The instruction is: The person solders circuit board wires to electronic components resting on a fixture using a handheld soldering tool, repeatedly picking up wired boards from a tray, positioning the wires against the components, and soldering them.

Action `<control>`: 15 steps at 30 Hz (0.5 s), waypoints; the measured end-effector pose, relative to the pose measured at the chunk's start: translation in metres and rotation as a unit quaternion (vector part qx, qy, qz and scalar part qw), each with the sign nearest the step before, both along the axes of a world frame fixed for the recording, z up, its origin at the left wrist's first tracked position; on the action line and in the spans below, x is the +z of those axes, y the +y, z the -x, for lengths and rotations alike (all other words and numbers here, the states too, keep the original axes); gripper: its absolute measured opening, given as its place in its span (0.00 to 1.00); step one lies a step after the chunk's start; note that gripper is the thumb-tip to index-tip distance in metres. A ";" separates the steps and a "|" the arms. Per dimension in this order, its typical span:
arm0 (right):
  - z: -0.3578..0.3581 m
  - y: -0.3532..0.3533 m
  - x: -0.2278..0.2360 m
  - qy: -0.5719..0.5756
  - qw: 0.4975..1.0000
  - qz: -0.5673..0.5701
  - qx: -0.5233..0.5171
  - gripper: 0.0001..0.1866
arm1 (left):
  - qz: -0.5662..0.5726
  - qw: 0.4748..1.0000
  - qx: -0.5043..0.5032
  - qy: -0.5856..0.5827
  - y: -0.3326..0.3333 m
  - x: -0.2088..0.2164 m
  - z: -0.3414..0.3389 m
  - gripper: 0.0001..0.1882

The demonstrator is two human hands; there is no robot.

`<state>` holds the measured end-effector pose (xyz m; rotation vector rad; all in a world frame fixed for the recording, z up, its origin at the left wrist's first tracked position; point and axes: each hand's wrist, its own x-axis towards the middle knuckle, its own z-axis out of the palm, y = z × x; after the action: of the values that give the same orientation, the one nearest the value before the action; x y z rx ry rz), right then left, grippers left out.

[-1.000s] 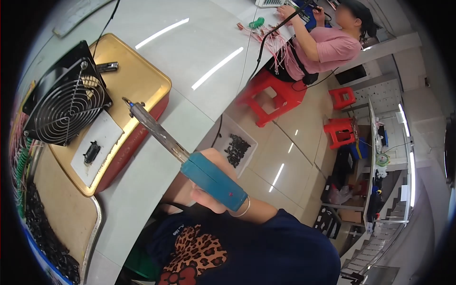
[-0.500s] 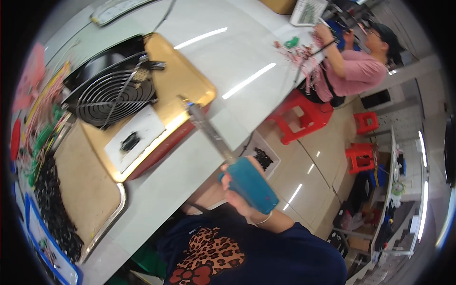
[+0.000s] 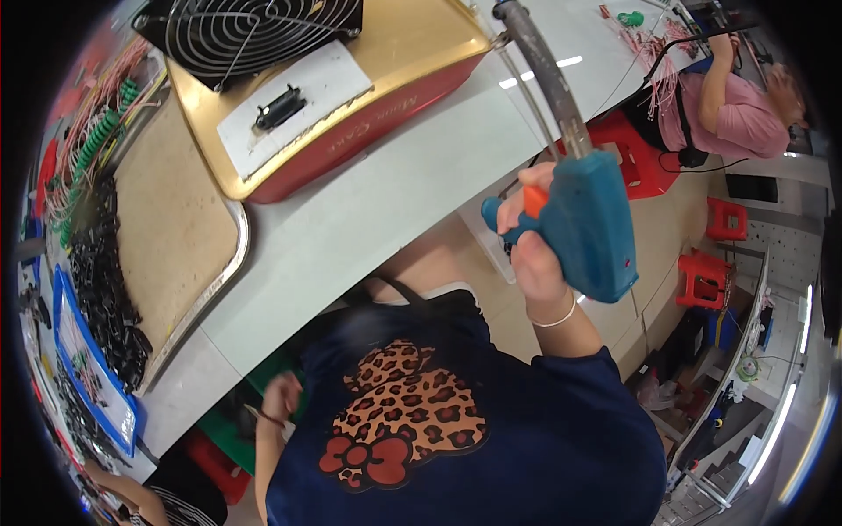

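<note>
My right hand is closed around the handle of a blue soldering gun with an orange trigger. Its long metal barrel points up and away, raised over the table's near edge. Low beside my body hangs my left hand, small and blurred; how its fingers lie is not clear. A small black part rests on a white pad, on top of a gold and red tin box. Behind the pad stands a black fan with a wire guard.
At left lie a tan metal-rimmed tray, a heap of black parts, coloured wires and a blue-edged bin. A co-worker in pink sits at far right. Red stools stand on the floor; another person's arm shows at lower left.
The soldering gun in my right hand has moved right and up, away from the tin. My left hand has come into view beside my body. The whole view has shifted.
</note>
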<state>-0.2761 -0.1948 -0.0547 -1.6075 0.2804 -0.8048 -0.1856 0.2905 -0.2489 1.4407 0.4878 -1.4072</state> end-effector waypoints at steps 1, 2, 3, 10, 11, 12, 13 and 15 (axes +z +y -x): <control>0.006 -0.001 0.008 0.011 1.000 -0.007 -0.019 0.33 | -0.042 0.997 -0.051 -0.033 -0.022 0.008 -0.023 0.08; 0.005 0.003 0.007 0.007 1.000 -0.009 -0.009 0.33 | 0.014 0.954 -0.224 -0.197 -0.031 -0.007 -0.027 0.11; 0.002 0.003 0.002 0.006 1.000 -0.019 -0.008 0.32 | 0.062 0.852 -0.384 -0.350 -0.041 -0.020 -0.034 0.15; 0.007 0.007 -0.013 -0.039 0.999 -0.028 -0.006 0.32 | 0.137 0.703 -0.515 -0.470 -0.189 0.047 -0.025 0.13; 0.007 0.006 -0.009 -0.051 0.998 -0.023 0.000 0.32 | 0.185 0.740 -0.486 -0.428 -0.199 0.051 -0.022 0.11; 0.008 0.004 -0.006 -0.067 0.998 -0.016 0.005 0.32 | 0.204 0.734 -0.498 -0.415 -0.223 0.087 -0.027 0.09; 0.006 0.001 -0.004 -0.083 0.996 -0.013 0.009 0.31 | 0.257 0.784 -0.404 -0.395 -0.237 0.109 -0.023 0.09; 0.002 -0.005 -0.010 -0.116 0.993 0.006 -0.001 0.32 | 0.326 0.705 -0.400 -0.485 -0.268 0.129 -0.013 0.09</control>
<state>-0.2778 -0.1994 -0.0644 -1.5084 0.1096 -0.9865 -0.1725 0.0224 -0.1196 1.5557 -1.3403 -0.9824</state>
